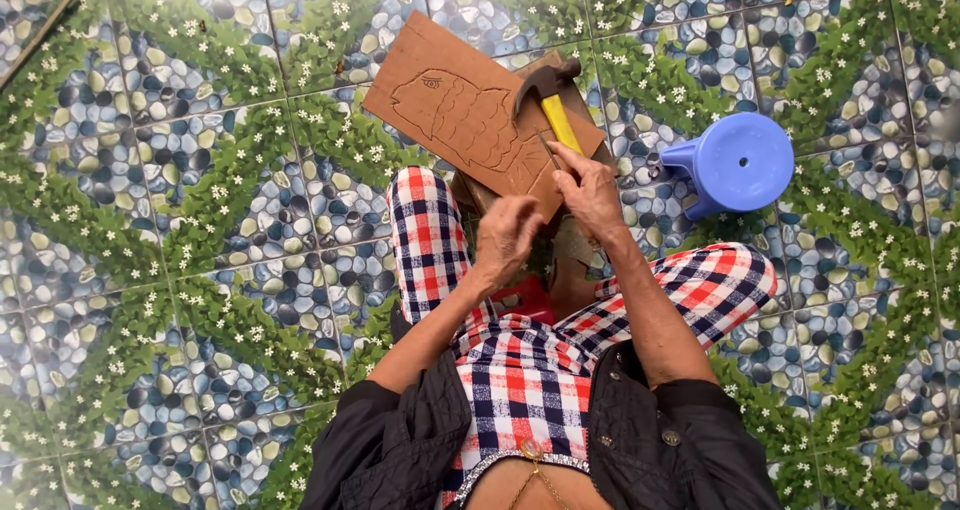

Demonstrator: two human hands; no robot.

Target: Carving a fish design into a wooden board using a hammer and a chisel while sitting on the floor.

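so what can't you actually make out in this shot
- Head view: the thin tool under the right hand; its fingers cover most of it.
- Head view: whether the left hand holds anything; only its back shows.
- Head view: what supports the carved wooden board; board and knees hide it.
- Head view: the hammer handle's lower end, behind the right hand.

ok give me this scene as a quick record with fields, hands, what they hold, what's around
view: head camera looking straight down at a seated person
left hand: loosely curled above the lap, nothing clearly held
right hand: pinching a thin metal tool whose tip rests on the board
board: brown wooden board with a carved fish outline, tilted against the knees
hammer: yellow-handled hammer with a dark head, lying on the board's right edge
stool: small blue plastic stool, right of the board
floor: pebble-and-leaf patterned tile floor
clothing: red, white and navy checked trousers
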